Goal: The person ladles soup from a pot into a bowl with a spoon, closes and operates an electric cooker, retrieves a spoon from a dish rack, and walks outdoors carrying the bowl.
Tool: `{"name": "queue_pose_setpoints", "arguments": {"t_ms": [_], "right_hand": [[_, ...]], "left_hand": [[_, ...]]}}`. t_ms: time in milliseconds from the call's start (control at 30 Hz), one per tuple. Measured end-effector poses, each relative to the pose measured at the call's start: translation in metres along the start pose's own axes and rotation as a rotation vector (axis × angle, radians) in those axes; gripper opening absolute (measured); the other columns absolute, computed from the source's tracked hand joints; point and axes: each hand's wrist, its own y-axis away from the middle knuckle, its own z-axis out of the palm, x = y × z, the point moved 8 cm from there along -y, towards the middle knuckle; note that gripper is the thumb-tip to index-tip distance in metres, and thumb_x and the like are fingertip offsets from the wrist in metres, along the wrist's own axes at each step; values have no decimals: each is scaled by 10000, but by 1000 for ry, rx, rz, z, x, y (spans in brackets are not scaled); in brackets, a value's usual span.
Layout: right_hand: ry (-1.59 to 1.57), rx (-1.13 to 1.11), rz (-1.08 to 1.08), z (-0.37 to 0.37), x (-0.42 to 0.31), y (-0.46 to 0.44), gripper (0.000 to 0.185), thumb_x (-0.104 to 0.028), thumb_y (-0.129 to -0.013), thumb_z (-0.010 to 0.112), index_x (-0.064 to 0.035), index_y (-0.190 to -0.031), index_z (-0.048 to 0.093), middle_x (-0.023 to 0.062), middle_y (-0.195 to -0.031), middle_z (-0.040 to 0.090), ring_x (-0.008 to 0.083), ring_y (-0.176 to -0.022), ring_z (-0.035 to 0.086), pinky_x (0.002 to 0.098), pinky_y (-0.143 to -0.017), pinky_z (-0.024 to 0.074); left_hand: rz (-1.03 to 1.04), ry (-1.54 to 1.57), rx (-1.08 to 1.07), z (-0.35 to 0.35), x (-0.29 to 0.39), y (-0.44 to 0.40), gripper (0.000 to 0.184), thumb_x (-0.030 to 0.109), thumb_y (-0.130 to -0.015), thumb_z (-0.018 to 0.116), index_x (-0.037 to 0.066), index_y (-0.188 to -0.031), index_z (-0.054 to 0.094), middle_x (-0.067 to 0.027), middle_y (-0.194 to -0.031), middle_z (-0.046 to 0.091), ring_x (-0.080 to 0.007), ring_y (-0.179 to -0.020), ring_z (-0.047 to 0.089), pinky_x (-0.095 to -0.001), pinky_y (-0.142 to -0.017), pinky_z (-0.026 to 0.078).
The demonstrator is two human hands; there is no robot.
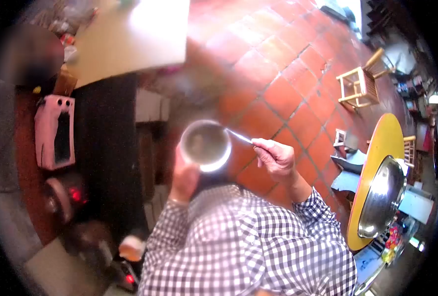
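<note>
My left hand (183, 175) is wrapped around the near left side of a round, light-rimmed bowl (218, 165), held in front of my chest. The inside of the bowl looks greyish and blurred, so I cannot tell what it contains. Between the thumb and fingers of my right hand (274, 157) is a thin, shiny utensil (239, 136). It slants up and left to the bowl's right rim. Its far end is not clear enough to show its kind, or whether it touches the bowl.
Red floor tiles (288, 98) lie ahead. At right are a yellow round table (383, 133) with a shiny metal dome (382, 197) and a wooden chair (359, 86). A pink toaster oven (46, 133) is at left, below a pale tabletop (130, 49).
</note>
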Motion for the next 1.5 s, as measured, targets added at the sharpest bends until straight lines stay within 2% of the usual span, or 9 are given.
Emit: {"name": "queue_pose_setpoints", "arguments": {"t_ms": [133, 233, 433, 600, 833, 1000, 1133, 1300, 1500], "right_hand": [[125, 17, -125, -27, -17, -49, 216, 68, -840, 594, 29, -1048, 639, 59, -744, 620, 90, -559, 559, 215, -494, 451], [173, 27, -71, -48, -13, -89, 181, 45, -852, 582, 34, -1023, 643, 43, -723, 616, 78, -559, 551, 218, -487, 442], [-157, 178, 513, -100, 68, -139, 160, -14, -885, 565, 39, -1013, 646, 55, -735, 620, 75, -511, 550, 203, -478, 445], [-434, 248, 693, -123, 117, -182, 189, -102, -918, 543, 47, -983, 638, 81, -739, 621, 112, -478, 547, 213, -413, 415], [-685, 277, 728, -169, 175, -261, 225, -120, -920, 526, 73, -984, 622, 105, -714, 621, 137, -460, 545, 219, -382, 415], [-641, 220, 695, -228, 194, -333, 231, -135, -925, 531, 67, -993, 622, 104, -737, 629, 139, -475, 557, 222, -407, 432], [-539, 203, 644, -280, 194, -393, 212, -134, -924, 546, 35, -1020, 631, 72, -735, 630, 107, -489, 546, 215, -445, 425], [-423, 179, 498, -325, 194, -461, 198, -104, -928, 530, 29, -1034, 631, 59, -726, 626, 87, -517, 555, 212, -477, 434], [-368, 170, 415, -357, 227, -539, 194, -63, -920, 519, 37, -1047, 626, 60, -739, 626, 91, -538, 564, 210, -494, 450]], "left_hand": [[-60, -20, -103, 35, -3, -60, 776, -4, -652, 564, 88, -1381, 315, -139, -1371, 392, -272, -1282, 383, -402, -1044, 393], [-124, -76, -152, 56, -3, -109, 780, -3, -657, 572, 86, -1386, 308, -138, -1372, 394, -268, -1277, 389, -384, -1045, 388], [-241, -113, -190, 117, 16, -198, 688, -17, -702, 502, 49, -1367, 337, -128, -1320, 432, -242, -1235, 421, -365, -1051, 351], [-256, -121, -279, 163, 25, -267, 693, -15, -710, 500, 62, -1375, 324, -124, -1291, 446, -241, -1197, 452, -365, -1019, 388], [-267, -115, -273, 197, 11, -357, 683, 3, -726, 495, 66, -1382, 313, -135, -1290, 447, -254, -1188, 464, -377, -977, 436], [-250, -55, -228, 252, 21, -417, 668, 19, -754, 530, 68, -1384, 314, -140, -1289, 450, -257, -1173, 488, -380, -987, 440], [-250, -220, -111, 283, 23, -471, 696, 84, -718, 595, 32, -1357, 325, -130, -1299, 450, -263, -1184, 467, -380, -1000, 399], [-368, 13, -20, 289, 3, -529, 658, 93, -731, 594, 11, -1336, 349, -133, -1283, 469, -262, -1172, 480, -377, -1000, 395], [-326, -45, -110, 319, 9, -622, 601, 100, -756, 595, -15, -1307, 385, -139, -1248, 500, -257, -1141, 508, -376, -984, 404]]}}
